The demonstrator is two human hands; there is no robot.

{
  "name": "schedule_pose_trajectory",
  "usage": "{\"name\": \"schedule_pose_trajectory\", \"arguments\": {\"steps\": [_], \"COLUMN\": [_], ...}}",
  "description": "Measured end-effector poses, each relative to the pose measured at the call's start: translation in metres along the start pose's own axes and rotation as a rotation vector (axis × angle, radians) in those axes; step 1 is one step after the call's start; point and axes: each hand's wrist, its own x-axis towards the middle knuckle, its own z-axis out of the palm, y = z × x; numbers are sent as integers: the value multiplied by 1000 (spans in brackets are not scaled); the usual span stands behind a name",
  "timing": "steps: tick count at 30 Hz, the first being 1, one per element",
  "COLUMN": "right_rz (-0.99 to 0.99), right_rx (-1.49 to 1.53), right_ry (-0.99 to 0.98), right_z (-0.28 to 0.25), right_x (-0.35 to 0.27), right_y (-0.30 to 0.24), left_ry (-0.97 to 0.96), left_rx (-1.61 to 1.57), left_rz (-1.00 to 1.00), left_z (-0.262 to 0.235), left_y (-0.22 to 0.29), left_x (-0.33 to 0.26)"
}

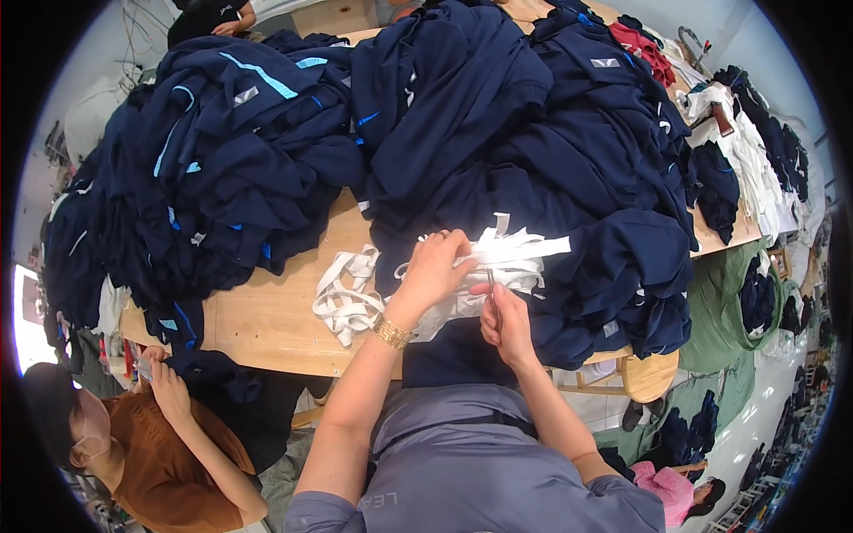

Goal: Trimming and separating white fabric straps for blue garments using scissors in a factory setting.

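Head view, looking down at a pale wooden table (pixel 267 320) buried under big heaps of dark navy garments with light blue stripes (pixel 240 160). Left hand (pixel 435 266), gold bracelet on the wrist, closed around a bundle of flat white fabric strips (pixel 515 253) lying on the navy cloth right at the near table edge, with more looped white strips (pixel 342 306) trailing off to the left on bare wood. Right hand (pixel 504 320) just below the bundle, fingers curled shut on a small thin metal tool (pixel 491 282), hard to tell exactly what kind; off at lower left, another person in a brown top (pixel 155 462) handling dark cloth.
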Motion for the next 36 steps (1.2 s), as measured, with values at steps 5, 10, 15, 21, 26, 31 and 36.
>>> {"name": "schedule_pose_trajectory", "arguments": {"steps": [5, 10, 15, 21, 26, 31, 36], "right_rz": [14, 53, 61, 58, 39, 23, 23], "right_rx": [-118, -87, 25, 58, 127, 116, 105], "right_ry": [55, 93, 108, 112, 85, 25, 26], "right_z": [-7, -3, 3, 6, 7, 5, 5], "right_x": [5, 12, 19, 21, 24, 28, 29], "right_y": [4, 5, 6, 9, 9, 9, 7], "left_ry": [60, 2, -108, -104, -159, -208, -255], "left_rx": [-19, -201, -347, -475, -534, -599, -634], "left_rz": [56, -73, -257, -265, -266, -264, -276], "left_z": [-8, -15, -15, -8, -9, -6, -8], "left_y": [6, 12, 7, -3, -4, -8, -5], "left_x": [0, 3, 4, 4, 4, 3, 3]}}
